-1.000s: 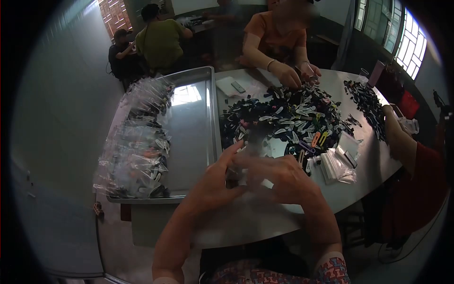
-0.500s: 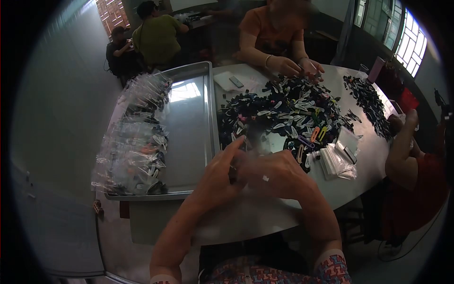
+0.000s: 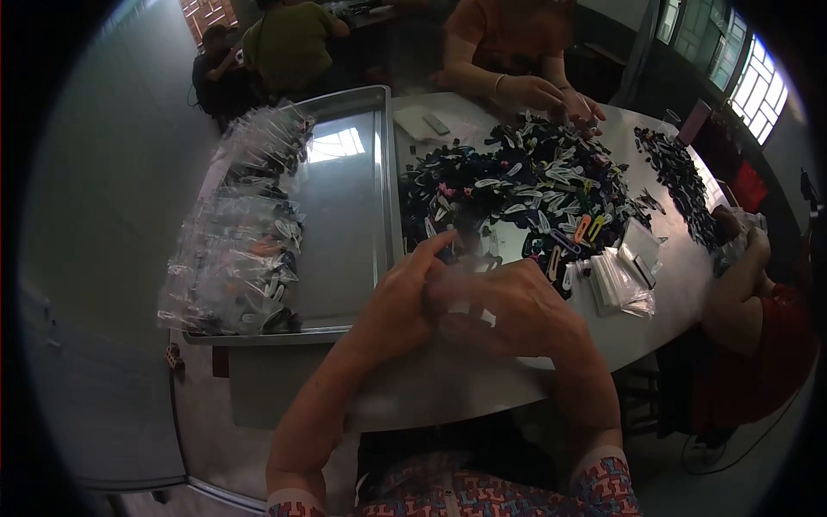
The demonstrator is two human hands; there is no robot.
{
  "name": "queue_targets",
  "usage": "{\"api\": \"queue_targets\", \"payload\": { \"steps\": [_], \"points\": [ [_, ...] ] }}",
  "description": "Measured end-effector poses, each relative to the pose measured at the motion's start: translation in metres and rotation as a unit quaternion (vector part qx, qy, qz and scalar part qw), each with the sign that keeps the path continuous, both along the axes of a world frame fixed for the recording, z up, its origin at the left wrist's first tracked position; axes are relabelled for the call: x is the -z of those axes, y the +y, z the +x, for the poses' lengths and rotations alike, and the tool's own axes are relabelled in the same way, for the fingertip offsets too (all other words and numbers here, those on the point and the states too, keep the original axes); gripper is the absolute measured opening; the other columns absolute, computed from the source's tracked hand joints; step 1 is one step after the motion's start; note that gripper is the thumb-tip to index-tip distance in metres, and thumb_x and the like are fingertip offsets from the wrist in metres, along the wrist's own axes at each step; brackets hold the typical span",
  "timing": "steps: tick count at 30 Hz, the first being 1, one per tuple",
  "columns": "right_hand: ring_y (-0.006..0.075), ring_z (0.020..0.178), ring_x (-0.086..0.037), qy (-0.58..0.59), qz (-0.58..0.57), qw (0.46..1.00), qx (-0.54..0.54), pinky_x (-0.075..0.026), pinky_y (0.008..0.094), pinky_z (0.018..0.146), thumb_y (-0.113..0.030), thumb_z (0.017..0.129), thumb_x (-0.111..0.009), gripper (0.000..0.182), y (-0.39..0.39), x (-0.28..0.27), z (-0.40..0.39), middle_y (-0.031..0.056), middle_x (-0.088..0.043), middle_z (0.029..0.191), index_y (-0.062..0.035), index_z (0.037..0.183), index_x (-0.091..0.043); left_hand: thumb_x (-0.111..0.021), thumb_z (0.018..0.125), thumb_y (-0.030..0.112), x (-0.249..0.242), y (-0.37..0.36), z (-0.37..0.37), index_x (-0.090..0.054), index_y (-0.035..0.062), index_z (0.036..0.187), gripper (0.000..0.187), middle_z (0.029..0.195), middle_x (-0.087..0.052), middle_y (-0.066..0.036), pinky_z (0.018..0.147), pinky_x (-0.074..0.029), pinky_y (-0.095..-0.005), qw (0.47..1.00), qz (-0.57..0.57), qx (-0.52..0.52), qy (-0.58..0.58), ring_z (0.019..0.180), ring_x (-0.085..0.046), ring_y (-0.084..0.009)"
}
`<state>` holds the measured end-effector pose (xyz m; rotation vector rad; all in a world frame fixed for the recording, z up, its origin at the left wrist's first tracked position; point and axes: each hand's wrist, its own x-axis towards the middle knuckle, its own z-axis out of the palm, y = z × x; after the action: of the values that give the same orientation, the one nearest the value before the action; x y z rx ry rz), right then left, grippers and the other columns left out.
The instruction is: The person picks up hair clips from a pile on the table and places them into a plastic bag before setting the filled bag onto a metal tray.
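Observation:
My left hand (image 3: 398, 297) and my right hand (image 3: 521, 306) meet in front of me, above the near edge of the table. The left fingers curl inward, with the index finger pointing forward. Bent fingers of the right hand press in against the left, their tips smeared by motion. A small white patch (image 3: 488, 319) shows beneath the right fingers; what either hand holds is too hidden to name. Just beyond them lies a big heap of snap hair clips (image 3: 551, 185), mostly black and white, with some coloured ones. A stack of clear plastic bags (image 3: 618, 284) sits right of my right hand.
On the left stands a metal tray (image 3: 385, 172) with filled plastic bags (image 3: 250, 250) along its left side. Another clip pile (image 3: 680, 185) lies at the table's right. Co-workers' hands (image 3: 564, 103) work across the table, and a person in red (image 3: 767, 336) sits at right.
My hands stay together, the right fingers still moving against the left. The white patch shows slightly lower and more to the right. The view has tilted slightly; the co-worker opposite has shifted their hands.

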<state>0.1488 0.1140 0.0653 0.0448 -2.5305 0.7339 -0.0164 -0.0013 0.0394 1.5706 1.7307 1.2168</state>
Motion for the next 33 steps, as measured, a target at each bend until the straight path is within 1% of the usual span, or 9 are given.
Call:
{"api": "queue_targets", "payload": {
  "steps": [5,8,11,17,20,23,24,27,33],
  "points": [
    [0.0287,0.064,-0.067,-0.005,0.02,1.0,0.003,-0.049,0.04,0.056,-0.019,0.086,-0.071,0.016,0.002,0.003,-0.001,0.0071,-0.069,0.076,-0.0165,0.1,-0.065,-0.076,0.071,-0.002,0.003,0.001,-0.002,-0.039,0.0108,0.15,0.088,0.102,-0.063,-0.007,0.085,-0.051,-0.031,1.0,-0.008,-0.006,0.012,0.091,-0.062,-0.0157],
    [0.0295,0.065,-0.067,-0.001,0.026,1.0,0.002,-0.049,0.0407,0.056,-0.02,0.086,-0.071,0.014,0.004,0.005,-0.001,0.0074,-0.069,0.076,-0.0166,0.099,-0.067,-0.072,0.076,-0.003,0.002,0.001,0.0,-0.041,0.0063,0.147,0.078,0.095,-0.059,-0.011,0.082,-0.051,-0.0378,1.0,0.017,0.001,-0.023,0.089,-0.062,-0.0255],
    [0.0266,0.063,-0.068,-0.006,0.025,1.0,0.008,-0.05,0.0376,0.055,-0.02,0.086,-0.071,0.015,0.004,-0.002,0.001,0.0075,-0.071,0.078,-0.0157,0.1,-0.07,-0.075,0.072,-0.004,0.002,0.001,-0.003,-0.039,0.0102,0.15,0.087,0.1,-0.063,-0.006,0.086,-0.051,-0.0312,1.0,-0.006,0.005,-0.013,0.09,-0.062,-0.0157],
    [0.0084,0.057,-0.066,0.098,-0.131,0.987,-0.005,-0.047,0.0215,0.052,-0.003,0.081,-0.074,0.014,0.016,-0.024,0.014,0.0062,-0.072,0.084,-0.0035,0.095,-0.071,-0.068,0.081,0.002,-0.008,-0.002,-0.013,-0.04,0.0039,0.147,0.072,0.093,-0.065,-0.008,0.086,-0.051,-0.0348,0.998,0.043,-0.01,-0.045,0.093,-0.064,-0.0215],
    [0.0073,0.058,-0.064,0.137,-0.215,0.966,0.046,-0.045,0.0219,0.05,-0.002,0.081,-0.073,0.013,0.025,-0.01,0.008,0.0065,-0.069,0.08,-0.0021,0.093,-0.07,-0.068,0.081,0.005,-0.007,-0.001,-0.02,-0.038,0.0038,0.148,0.073,0.092,-0.066,-0.006,0.09,-0.05,-0.0352,0.998,0.051,-0.035,-0.002,0.095,-0.065,-0.02],
    [0.0182,0.066,-0.067,-0.044,-0.104,0.991,0.067,-0.051,0.031,0.059,-0.009,0.084,-0.073,0.013,0.023,-0.004,0.001,0.0086,-0.068,0.086,-0.0055,0.096,-0.07,-0.07,0.081,0.004,-0.007,-0.002,-0.025,-0.038,0.005,0.148,0.074,0.093,-0.066,-0.005,0.092,-0.049,-0.0355,0.996,0.069,-0.051,-0.005,0.096,-0.064,-0.0188],
    [0.0259,0.077,-0.068,-0.109,-0.067,0.989,0.067,-0.053,0.038,0.069,-0.013,0.084,-0.072,0.015,0.022,0.004,-0.002,0.0087,-0.067,0.093,-0.0075,0.097,-0.069,-0.071,0.081,0.003,-0.004,-0.001,-0.027,-0.038,0.0057,0.148,0.075,0.093,-0.066,-0.005,0.092,-0.049,-0.0352,0.996,0.073,-0.057,-0.012,0.096,-0.064,-0.0188],
    [0.0282,0.088,-0.067,-0.098,0.056,0.992,0.056,-0.053,0.0413,0.075,-0.012,0.084,-0.069,0.014,0.017,0.025,-0.015,0.0087,-0.065,0.096,-0.0084,0.097,-0.069,-0.072,0.08,0.001,0.005,0.002,-0.034,-0.038,0.0068,0.148,0.077,0.093,-0.065,-0.005,0.091,-0.05,-0.034,0.995,0.087,-0.055,-0.018,0.096,-0.064,-0.0183],
    [0.0305,0.096,-0.065,-0.124,0.102,0.972,0.174,-0.053,0.0412,0.079,-0.008,0.08,-0.068,0.023,0.038,0.044,-0.016,0.0087,-0.062,0.105,-0.0085,0.103,-0.068,-0.073,0.081,0.002,0.007,0.003,-0.033,-0.039,0.0068,0.148,0.075,0.093,-0.065,-0.005,0.078,-0.053,-0.0306,0.994,0.092,-0.052,-0.038,0.092,-0.063,-0.0157]
  ]
}}
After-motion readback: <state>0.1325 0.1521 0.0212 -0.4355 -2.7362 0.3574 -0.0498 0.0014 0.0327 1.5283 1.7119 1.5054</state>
